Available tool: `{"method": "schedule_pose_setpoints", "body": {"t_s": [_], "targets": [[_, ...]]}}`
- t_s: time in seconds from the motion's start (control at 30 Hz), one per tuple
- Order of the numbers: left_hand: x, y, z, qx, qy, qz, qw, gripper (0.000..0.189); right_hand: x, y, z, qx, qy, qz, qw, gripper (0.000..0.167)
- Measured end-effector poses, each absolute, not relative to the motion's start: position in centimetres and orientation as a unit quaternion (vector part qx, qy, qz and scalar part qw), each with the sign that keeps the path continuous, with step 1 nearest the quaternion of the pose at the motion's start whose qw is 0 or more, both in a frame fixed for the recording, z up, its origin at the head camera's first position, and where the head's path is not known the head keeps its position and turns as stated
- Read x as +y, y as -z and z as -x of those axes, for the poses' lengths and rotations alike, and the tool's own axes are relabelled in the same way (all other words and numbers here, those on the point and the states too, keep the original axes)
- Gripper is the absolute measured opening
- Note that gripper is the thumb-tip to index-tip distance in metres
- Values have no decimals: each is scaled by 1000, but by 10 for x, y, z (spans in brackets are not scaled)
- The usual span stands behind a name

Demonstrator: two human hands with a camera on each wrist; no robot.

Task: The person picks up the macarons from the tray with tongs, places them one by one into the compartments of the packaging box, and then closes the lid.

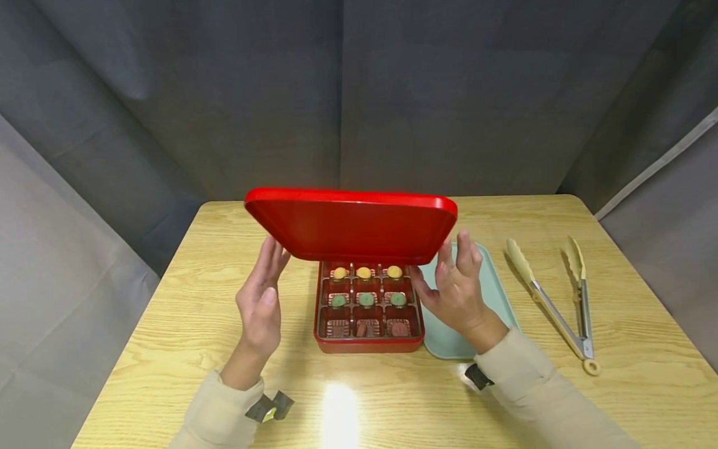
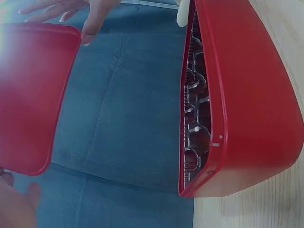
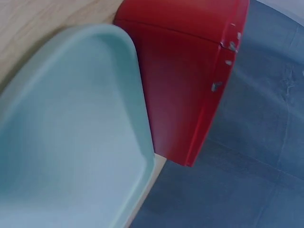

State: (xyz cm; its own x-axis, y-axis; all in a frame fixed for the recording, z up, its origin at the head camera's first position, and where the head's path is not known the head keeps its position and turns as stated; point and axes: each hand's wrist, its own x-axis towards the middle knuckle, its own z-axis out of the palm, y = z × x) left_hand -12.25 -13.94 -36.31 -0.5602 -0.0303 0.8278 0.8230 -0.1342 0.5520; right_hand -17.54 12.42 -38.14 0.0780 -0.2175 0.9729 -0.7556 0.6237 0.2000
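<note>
A red lid [image 1: 359, 227] is tilted above a red box [image 1: 370, 346], its dark underside facing me. My left hand [image 1: 260, 305] is at the lid's left side, fingers straight at its edge and thumb apart from it. At the right side is my right hand [image 1: 457, 287], fingers spread at the edge and thumb extended beneath. In the left wrist view, both hands are at the lid's corners, away from the box. A clear divided insert holds yellow pieces [image 1: 363, 273] at the back, green pieces [image 1: 366, 300] in the middle and brown pieces [image 1: 399, 328] in front.
A pale green tray [image 1: 496, 293] lies right against the box, partly under my right hand in the head view. Farther right, metal tongs [image 1: 561, 318] with cream tips lie spread on the wooden table [image 1: 168, 349]. Grey curtains [image 1: 449, 93] hang behind and at both sides.
</note>
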Motion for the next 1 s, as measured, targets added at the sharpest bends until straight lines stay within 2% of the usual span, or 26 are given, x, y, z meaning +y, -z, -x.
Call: {"method": "schedule_pose_setpoints", "body": {"t_s": [0.37, 0.77, 1.0], "targets": [[-133, 357, 123, -506, 701, 363, 348, 55, 127, 359, 172, -608, -192, -389, 664, 64], [-128, 354, 124, -461, 718, 380, 356, 49, 127, 353, 172, -616, -218, -379, 655, 64], [-129, 357, 131, -428, 751, 370, 339, 47, 124, 357, 172, -604, -239, -390, 653, 64]]}}
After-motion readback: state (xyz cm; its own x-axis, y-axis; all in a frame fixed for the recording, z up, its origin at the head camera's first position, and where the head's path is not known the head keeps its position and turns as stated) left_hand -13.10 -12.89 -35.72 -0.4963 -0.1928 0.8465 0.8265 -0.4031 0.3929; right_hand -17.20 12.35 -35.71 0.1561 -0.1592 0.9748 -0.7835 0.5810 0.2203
